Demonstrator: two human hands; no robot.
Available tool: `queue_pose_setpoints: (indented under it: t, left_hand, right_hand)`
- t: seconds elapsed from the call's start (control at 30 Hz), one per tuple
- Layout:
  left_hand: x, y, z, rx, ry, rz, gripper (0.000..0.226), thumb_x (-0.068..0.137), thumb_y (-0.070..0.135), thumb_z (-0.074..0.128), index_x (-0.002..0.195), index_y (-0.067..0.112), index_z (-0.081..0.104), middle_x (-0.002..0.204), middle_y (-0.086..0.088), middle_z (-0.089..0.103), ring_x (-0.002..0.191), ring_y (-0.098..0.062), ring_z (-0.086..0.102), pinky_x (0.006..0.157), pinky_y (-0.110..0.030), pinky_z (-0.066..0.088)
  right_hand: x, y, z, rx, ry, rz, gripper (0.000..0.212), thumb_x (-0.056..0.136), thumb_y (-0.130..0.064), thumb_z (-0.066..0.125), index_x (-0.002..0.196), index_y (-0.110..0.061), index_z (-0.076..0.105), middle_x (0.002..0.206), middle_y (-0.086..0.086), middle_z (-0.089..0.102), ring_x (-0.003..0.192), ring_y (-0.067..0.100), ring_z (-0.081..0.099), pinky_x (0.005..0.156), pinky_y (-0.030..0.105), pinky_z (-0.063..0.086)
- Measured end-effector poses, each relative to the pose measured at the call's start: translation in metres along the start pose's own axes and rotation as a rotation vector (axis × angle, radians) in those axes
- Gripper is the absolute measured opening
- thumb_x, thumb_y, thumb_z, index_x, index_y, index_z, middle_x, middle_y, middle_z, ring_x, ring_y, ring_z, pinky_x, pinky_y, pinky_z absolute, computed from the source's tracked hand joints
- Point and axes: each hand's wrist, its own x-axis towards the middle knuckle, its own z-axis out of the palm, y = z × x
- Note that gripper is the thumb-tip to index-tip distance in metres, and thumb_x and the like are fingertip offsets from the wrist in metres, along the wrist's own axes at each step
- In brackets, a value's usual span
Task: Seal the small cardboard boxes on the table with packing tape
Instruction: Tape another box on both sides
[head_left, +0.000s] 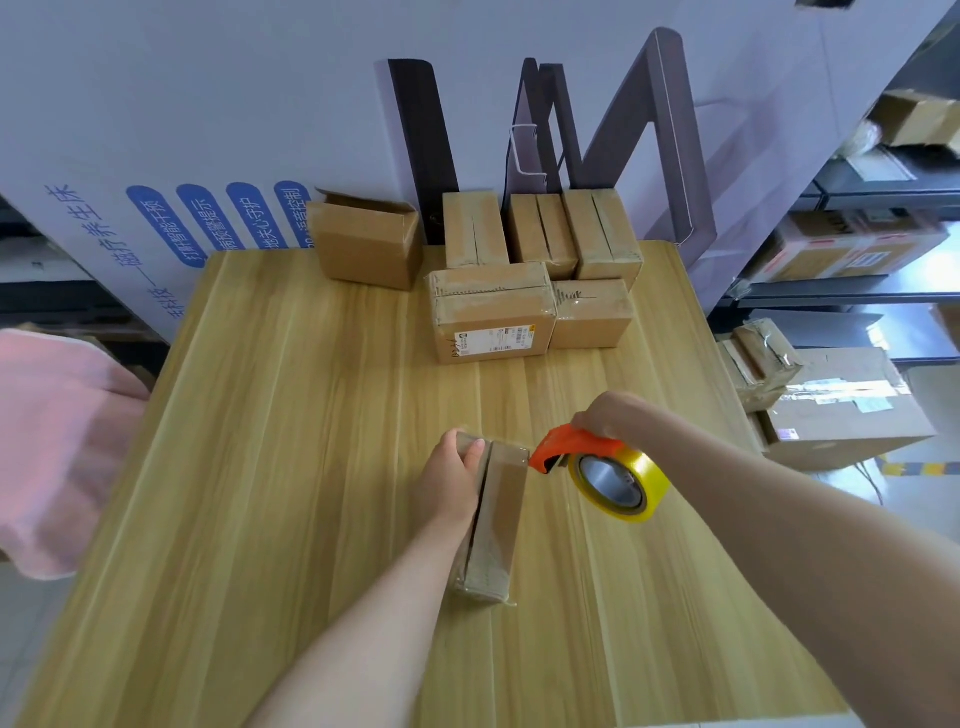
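The clearest writing is on the big white carton (218, 130) standing behind the light wooden tabletop (291, 467): blue Chinese characters, among them "磁疗养生床", beside a row of blue pill-shaped captions. A white shipping label with a barcode (493, 343) sits on the near face of a taped brown cardboard box (491, 306) at the far side, its print too small to read. Around that box stand four more taped brown boxes (543, 234), and to their left an open-flapped brown box (366, 244). Near the middle of the tabletop lies the small brown cardboard box being sealed (496, 525), already glossy with tape. The left hand (449, 480) holds its far left end, fingers curled around it and thumb on top. Just to the right, the right hand (608, 413) has its fingers clamped round the orange plastic tape dispenser (563, 449), whose tip meets the box's far right corner; its yellow tape roll (647, 480) hangs above the tabletop. Blurred pink fabric (57, 441) fills the left edge, and more cartons (841, 410) sit at the right.
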Motion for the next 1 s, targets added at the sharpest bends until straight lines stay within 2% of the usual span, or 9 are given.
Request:
queue_pose_setpoints:
  t: [0.07, 0.17, 0.37, 0.5, 0.57, 0.67, 0.73, 0.83, 1.0]
  left_hand:
    - [-0.001, 0.001, -0.001, 0.013, -0.003, -0.026, 0.043, 0.098, 0.049, 0.037, 0.133, 0.026, 0.047, 0.108, 0.009, 0.066, 0.092, -0.014, 0.063, 0.069, -0.031, 0.051]
    - [-0.004, 0.003, 0.000, -0.012, -0.011, -0.064, 0.042, 0.099, 0.049, 0.034, 0.133, 0.027, 0.046, 0.110, 0.007, 0.065, 0.092, -0.019, 0.064, 0.071, -0.032, 0.050]
    - [-0.009, 0.006, -0.001, -0.061, -0.021, -0.102, 0.042, 0.100, 0.047, 0.035, 0.136, 0.026, 0.043, 0.122, 0.004, 0.061, 0.105, -0.023, 0.061, 0.072, -0.029, 0.040]
    - [-0.009, 0.007, -0.001, -0.034, -0.003, -0.102, 0.042, 0.100, 0.045, 0.035, 0.133, 0.022, 0.045, 0.116, 0.002, 0.063, 0.095, -0.021, 0.062, 0.066, -0.029, 0.039]
    - [-0.008, 0.007, -0.001, -0.038, 0.007, -0.098, 0.042, 0.100, 0.045, 0.036, 0.131, 0.019, 0.046, 0.113, 0.002, 0.064, 0.088, -0.018, 0.058, 0.064, -0.029, 0.039]
    - [-0.007, 0.000, 0.004, -0.072, 0.005, -0.118, 0.047, 0.100, 0.046, 0.036, 0.136, 0.017, 0.044, 0.126, 0.000, 0.060, 0.105, -0.023, 0.059, 0.074, -0.031, 0.042]
    - [-0.005, -0.002, 0.005, -0.070, 0.006, -0.145, 0.048, 0.099, 0.048, 0.036, 0.134, 0.017, 0.045, 0.127, 0.001, 0.059, 0.108, -0.025, 0.059, 0.075, -0.032, 0.043]
    - [0.000, -0.001, 0.007, -0.074, 0.006, -0.173, 0.047, 0.098, 0.050, 0.038, 0.131, 0.019, 0.048, 0.122, 0.001, 0.062, 0.106, -0.025, 0.061, 0.078, -0.033, 0.046]
    - [0.000, 0.001, 0.016, -0.307, -0.026, -0.336, 0.043, 0.097, 0.049, 0.042, 0.112, 0.009, 0.052, 0.106, -0.006, 0.064, 0.100, -0.031, 0.062, 0.085, -0.039, 0.050]
  right_hand:
    - [-0.011, -0.009, -0.005, -0.067, 0.076, -0.018, 0.031, 0.091, -0.043, 0.047, 0.083, -0.015, 0.055, 0.075, 0.002, 0.052, 0.069, 0.020, 0.055, 0.067, 0.030, 0.044]
    - [-0.024, -0.027, -0.008, -0.279, 0.275, -0.101, 0.011, 0.090, -0.024, 0.054, 0.080, -0.018, 0.055, 0.070, -0.002, 0.050, 0.070, 0.017, 0.054, 0.063, 0.024, 0.040]
    - [-0.044, -0.043, 0.005, -0.624, 0.469, -0.256, 0.022, 0.090, -0.012, 0.051, 0.070, -0.020, 0.054, 0.063, -0.005, 0.043, 0.056, 0.012, 0.041, 0.048, 0.021, 0.026]
    - [-0.041, -0.020, -0.001, -0.242, 0.303, -0.071, 0.018, 0.092, -0.031, 0.051, 0.085, -0.016, 0.059, 0.067, -0.002, 0.048, 0.060, 0.015, 0.048, 0.059, 0.024, 0.038]
    - [-0.038, -0.010, -0.002, -0.077, 0.156, 0.050, 0.038, 0.086, -0.050, 0.055, 0.098, -0.014, 0.059, 0.073, 0.001, 0.050, 0.069, 0.019, 0.053, 0.064, 0.028, 0.042]
    - [-0.028, -0.002, 0.027, -0.108, -0.001, 0.165, 0.068, 0.059, -0.065, 0.070, 0.100, -0.013, 0.057, 0.075, 0.006, 0.050, 0.062, 0.024, 0.051, 0.059, 0.032, 0.041]
    - [-0.016, 0.009, 0.056, 0.086, 0.046, 0.204, 0.056, 0.070, -0.060, 0.067, 0.101, -0.013, 0.061, 0.073, 0.004, 0.050, 0.066, 0.022, 0.052, 0.065, 0.032, 0.041]
    - [-0.002, 0.021, 0.077, 0.370, 0.169, 0.171, 0.049, 0.092, -0.053, 0.042, 0.102, -0.010, 0.063, 0.075, 0.004, 0.054, 0.081, 0.026, 0.056, 0.072, 0.031, 0.042]
    - [-0.003, 0.022, 0.071, 0.586, 0.301, 0.132, 0.054, 0.095, -0.055, 0.036, 0.092, -0.006, 0.059, 0.088, 0.012, 0.060, 0.085, 0.033, 0.059, 0.075, 0.034, 0.046]
